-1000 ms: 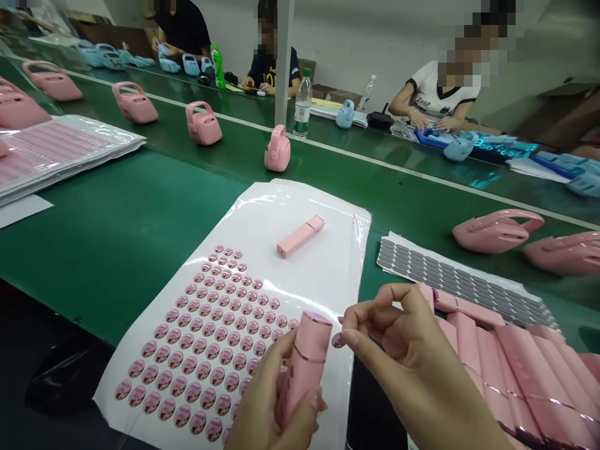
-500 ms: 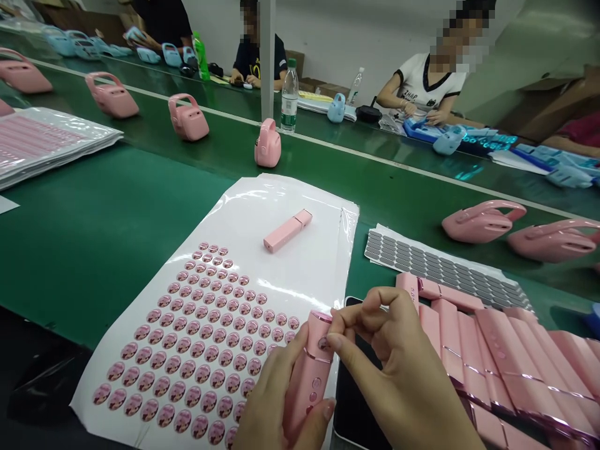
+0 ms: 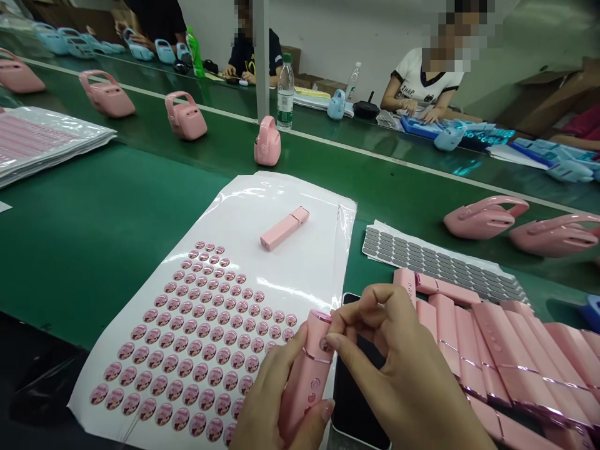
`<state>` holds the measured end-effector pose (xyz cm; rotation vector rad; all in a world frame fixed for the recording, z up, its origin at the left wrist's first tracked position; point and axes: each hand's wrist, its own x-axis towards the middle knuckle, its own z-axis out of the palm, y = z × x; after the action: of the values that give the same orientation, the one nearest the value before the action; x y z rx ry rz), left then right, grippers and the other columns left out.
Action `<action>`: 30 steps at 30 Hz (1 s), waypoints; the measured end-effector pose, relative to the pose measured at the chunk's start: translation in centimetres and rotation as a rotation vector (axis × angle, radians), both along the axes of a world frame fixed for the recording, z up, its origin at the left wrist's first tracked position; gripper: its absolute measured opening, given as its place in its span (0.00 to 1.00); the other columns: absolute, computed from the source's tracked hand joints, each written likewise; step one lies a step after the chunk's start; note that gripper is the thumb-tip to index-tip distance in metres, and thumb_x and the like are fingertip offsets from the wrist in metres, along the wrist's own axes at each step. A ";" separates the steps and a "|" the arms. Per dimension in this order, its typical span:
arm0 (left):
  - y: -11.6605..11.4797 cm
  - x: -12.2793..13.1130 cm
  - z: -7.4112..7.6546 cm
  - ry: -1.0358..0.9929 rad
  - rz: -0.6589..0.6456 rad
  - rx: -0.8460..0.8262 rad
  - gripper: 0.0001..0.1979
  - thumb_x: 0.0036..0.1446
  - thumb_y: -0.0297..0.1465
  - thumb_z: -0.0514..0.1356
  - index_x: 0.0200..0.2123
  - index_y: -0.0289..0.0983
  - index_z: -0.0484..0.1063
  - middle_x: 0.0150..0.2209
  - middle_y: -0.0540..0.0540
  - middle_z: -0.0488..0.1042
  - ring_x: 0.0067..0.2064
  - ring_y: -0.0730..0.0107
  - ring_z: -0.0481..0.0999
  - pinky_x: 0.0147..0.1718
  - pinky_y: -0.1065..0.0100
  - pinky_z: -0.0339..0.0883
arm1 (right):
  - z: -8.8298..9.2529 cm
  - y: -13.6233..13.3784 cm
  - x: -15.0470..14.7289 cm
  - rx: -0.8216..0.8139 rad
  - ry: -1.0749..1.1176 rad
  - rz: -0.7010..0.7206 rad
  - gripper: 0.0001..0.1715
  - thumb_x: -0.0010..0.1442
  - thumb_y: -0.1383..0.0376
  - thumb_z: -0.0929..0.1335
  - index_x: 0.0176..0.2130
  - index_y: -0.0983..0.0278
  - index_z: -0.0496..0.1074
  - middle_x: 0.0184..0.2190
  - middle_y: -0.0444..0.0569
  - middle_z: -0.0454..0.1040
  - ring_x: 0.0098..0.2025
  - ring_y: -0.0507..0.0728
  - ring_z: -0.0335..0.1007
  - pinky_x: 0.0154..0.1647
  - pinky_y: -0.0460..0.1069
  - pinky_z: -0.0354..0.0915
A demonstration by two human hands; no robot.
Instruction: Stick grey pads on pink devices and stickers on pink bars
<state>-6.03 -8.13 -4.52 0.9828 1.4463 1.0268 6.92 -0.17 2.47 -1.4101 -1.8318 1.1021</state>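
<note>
My left hand grips a pink cylindrical handheld device upright, with a metallic band around it and small buttons on its front. My right hand pinches a small round pink sticker between its fingertips and presses it against the device's upper end. Below my left hand lies a white backing sheet with rows of matching round stickers. A loose pink rectangular device rests on that sheet's upper part, beyond my hands.
Stacked pink device bodies fill the lower right, beside a black phone-like slab and a grey sheet of pads. Pink carrying cases stand along a green conveyor belt. Co-workers sit across it.
My right hand has brought the round sticker from beside the device onto its upper end. The view has tilted slightly, shifting the scene left and up.
</note>
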 end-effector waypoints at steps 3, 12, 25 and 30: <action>-0.1 -0.2 -0.4 -0.010 -0.014 0.004 0.27 0.55 0.36 0.58 0.58 0.56 0.55 0.59 0.52 0.60 0.60 0.58 0.59 0.60 0.49 0.51 | -0.2 -0.1 -0.1 0.033 -0.007 -0.009 0.09 0.59 0.66 0.62 0.37 0.57 0.54 0.32 0.42 0.70 0.33 0.56 0.71 0.32 0.51 0.67; -0.2 -0.2 -0.2 0.016 -0.031 0.000 0.27 0.56 0.35 0.56 0.59 0.51 0.55 0.61 0.46 0.57 0.61 0.54 0.57 0.59 0.45 0.53 | -0.5 -0.3 -0.4 0.067 -0.001 -0.034 0.08 0.60 0.67 0.63 0.36 0.58 0.55 0.31 0.43 0.70 0.32 0.55 0.71 0.32 0.51 0.66; 6.9 -2.2 3.9 0.782 -0.272 0.140 0.27 0.63 0.31 0.44 0.64 0.47 0.42 0.50 0.42 0.64 0.36 0.68 0.72 0.27 0.69 0.71 | -6.3 1.2 8.3 0.716 -0.592 0.016 0.19 0.63 0.53 0.60 0.44 0.63 0.68 0.45 0.59 0.71 0.48 0.70 0.67 0.41 0.64 0.68; 13.6 -0.6 2.7 1.173 -0.401 0.307 0.35 0.51 0.12 0.50 0.62 0.31 0.48 0.48 0.34 0.65 0.48 0.53 0.65 0.44 0.57 0.67 | -9.7 -2.2 7.7 0.862 -0.805 0.372 0.36 0.56 0.48 0.67 0.56 0.67 0.63 0.56 0.64 0.65 0.53 0.74 0.64 0.42 0.63 0.71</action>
<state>-6.63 5.47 -1.86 2.2119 1.8674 0.3158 14.66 -2.37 -7.28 -1.0261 -2.7095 -0.2639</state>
